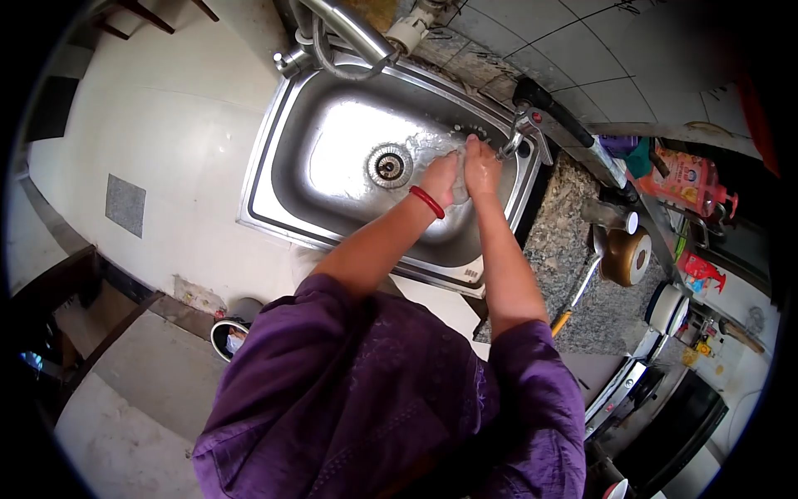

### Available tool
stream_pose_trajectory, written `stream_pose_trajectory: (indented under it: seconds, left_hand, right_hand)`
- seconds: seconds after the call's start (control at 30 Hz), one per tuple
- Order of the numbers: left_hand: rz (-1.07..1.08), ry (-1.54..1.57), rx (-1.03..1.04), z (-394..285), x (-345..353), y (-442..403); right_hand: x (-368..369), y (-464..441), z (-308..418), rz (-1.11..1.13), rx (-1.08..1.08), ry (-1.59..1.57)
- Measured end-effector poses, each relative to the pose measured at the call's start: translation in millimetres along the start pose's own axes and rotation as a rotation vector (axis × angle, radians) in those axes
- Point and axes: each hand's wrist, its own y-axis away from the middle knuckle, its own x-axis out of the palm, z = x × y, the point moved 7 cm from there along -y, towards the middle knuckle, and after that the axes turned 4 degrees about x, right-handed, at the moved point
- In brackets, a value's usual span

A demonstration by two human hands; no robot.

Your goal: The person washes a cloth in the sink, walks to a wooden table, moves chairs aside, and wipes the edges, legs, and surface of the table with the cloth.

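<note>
Both of my hands are down inside the stainless steel sink (264, 179), close together at its right end by the tap (529, 125). My left hand (441, 175) has a red bangle (427, 202) at its wrist; its fingers are blurred and partly hidden. My right hand (482, 170) reaches almost under the spout, with its fingers stretched out. Clear water (460, 176) shows between the two hands and spreads over the basin floor toward the drain strainer (390, 166). No solid object can be made out in either hand.
A metal pipe-like fixture (353, 33) stands over the sink's back left corner. On the granite counter to the right lie a yellow-handled utensil (576, 291), a brown jar (625, 257) and a glass jar (609, 216). A pink pump bottle (686, 179) stands beyond. A bin (235, 326) is at lower left.
</note>
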Motion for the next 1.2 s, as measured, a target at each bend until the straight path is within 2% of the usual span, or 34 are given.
stream_pose_trajectory:
  seconds: [0.03, 0.1, 0.13, 0.17, 0.27, 0.3, 0.33, 0.37, 0.4, 0.43, 0.47, 0.53, 0.63, 0.73, 0.77, 0.87, 0.9, 0.97, 1.0, 1.03, 1.07, 1.13, 1.2]
  left_hand:
    - [-0.006, 0.448, -0.387, 17.9, 8.2, 1.0]
    - [0.33, -0.547, 0.147, -9.3, 2.2, -16.0]
    - [0.484, -1.044, 0.429, -18.7, 12.4, -12.5]
    - [0.241, -0.867, 0.592, -33.7, 7.6, 1.8]
    - [-0.185, 0.458, -0.501, 27.6, 11.4, 3.4]
    - [0.109, 0.216, -0.287, 83.6, -3.3, -33.6]
    - [0.229, -0.046, -0.121, 68.7, -9.5, -33.3]
    - [0.342, -0.307, 0.052, 44.0, -12.2, -28.8]
    - [0.34, -0.128, -0.009, 43.9, -7.2, -27.5]
    - [0.33, 0.049, -0.072, 45.8, -2.6, -27.2]
    - [0.184, 0.664, -0.374, 60.9, 10.8, -19.5]
    - [0.072, 0.375, -0.488, 12.9, 12.6, -5.7]
    - [0.231, 0.479, -0.398, -24.6, 3.8, -3.7]
    - [0.317, 0.474, -0.364, -43.5, -0.8, 0.4]
    - [0.384, 0.449, -0.276, -48.4, 0.1, 2.1]
    - [0.356, 0.364, -0.262, -34.2, -4.4, 2.1]
    - [0.331, 0.433, -0.295, -26.9, -2.9, 0.7]
    - [0.273, 0.57, -0.359, -5.6, -0.1, -3.3]
    - [0.373, 0.619, -0.32, 13.9, 1.8, -11.0]
    - [0.475, 0.668, -0.281, 43.4, 0.7, -23.0]
    - [0.381, 0.56, -0.217, 51.6, 5.3, -22.5]
    - [0.186, 0.313, -0.121, 66.5, 13.4, -18.1]
    - [0.0, 0.283, -0.487, 24.6, 27.0, 8.3]
  right_hand:
    - [-3.0, 7.7, 19.4, 0.053, -0.086, -0.037]
    - [-0.1, 34.8, 55.7, 0.177, -0.266, -0.095]
    - [13.0, 30.3, 45.6, 0.194, -0.238, -0.064]
    - [16.7, 17.3, 26.6, 0.138, -0.194, 0.03]
    - [16.2, 2.1, 11.3, 0.059, -0.191, 0.113]
    - [14.8, 6.2, 9.6, 0.058, -0.206, 0.119]
    - [9.8, 25.9, 41.7, 0.166, -0.345, 0.158]
    - [8.8, 35.6, 40.6, 0.129, -0.253, -0.085]
    - [9.7, 37.2, 33.1, 0.081, -0.161, -0.331]
    - [11.2, 20.4, 23.1, 0.032, -0.224, -0.025]
    - [21.2, 8.0, -29.2, 0.052, 0.295, -0.391]
    - [19.6, 2.8, -52.3, 0.215, 0.459, -0.569]
    - [17.2, 20.9, -63.9, 0.316, 0.448, -0.931]
    - [-7.3, 34.2, -45.3, 0.405, 0.465, -1.224]
    - [-11.5, 36.4, -38.1, 0.522, 0.465, -1.264]
    - [13.8, 37.2, -61.6, 0.441, 0.465, -1.437]
    - [11.6, 36.6, -56.5, 0.364, 0.46, -1.488]
    - [-0.7, 37.1, -27.9, 0.282, 0.392, -1.096]
    - [-2.5, 39.2, -13.7, 0.24, 0.358, -0.902]
    - [4.4, 39.0, 4.2, 0.256, 0.198, -0.642]
    - [-2.9, 39.5, 26.4, 0.219, 0.047, -0.424]
    - [5.7, 19.0, 1.4, 0.002, -0.063, -0.208]
    - [-2.3, 0.4, -17.2, 0.037, 0.185, -0.237]
